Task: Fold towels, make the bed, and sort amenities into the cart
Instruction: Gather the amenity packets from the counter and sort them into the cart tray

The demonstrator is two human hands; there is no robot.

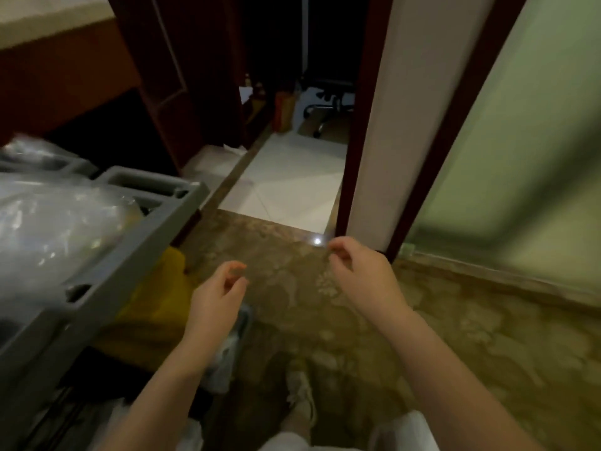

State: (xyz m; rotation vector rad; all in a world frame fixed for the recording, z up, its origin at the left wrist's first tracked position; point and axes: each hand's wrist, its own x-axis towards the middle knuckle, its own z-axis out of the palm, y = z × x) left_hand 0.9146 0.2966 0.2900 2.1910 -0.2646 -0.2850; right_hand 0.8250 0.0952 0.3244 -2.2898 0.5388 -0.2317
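Head view, the 1 camera here. The cart (pixel 130 229) takes up the left side of the frame, its grey moulded rim running on a diagonal from the lower left toward the centre. In its top tray lie clear plastic-wrapped packs (pixel 48 222), probably the amenities, though blur hides what they are. A yellow bag (pixel 156 294) hangs on the cart's side below the rim. I judge it is kept there so that waste or used linen stays apart from the clean stock above.

The left hand (pixel 218 291) is at lower centre, just beside the cart's near corner. The right hand (pixel 361 271) is right of centre. Both are held out over the patterned carpet (pixel 455 336). Each grip is slack and half-curled, thumb near forefinger, and neither has hold of anything that shows. With 2 free hands held forward like this, the person looks to be between jobs, ready either to reach into the tray or to walk on.

At upper centre a doorway opens onto a pale tiled floor (pixel 292 183), with an office chair (pixel 328 105) beyond it in the dark. A frosted glass panel (pixel 520 141) fills the right side, and a wooden worktop (pixel 48 17) crosses the upper left. A shoe (pixel 302 398) shows at bottom centre. No towel and no bed is in sight.
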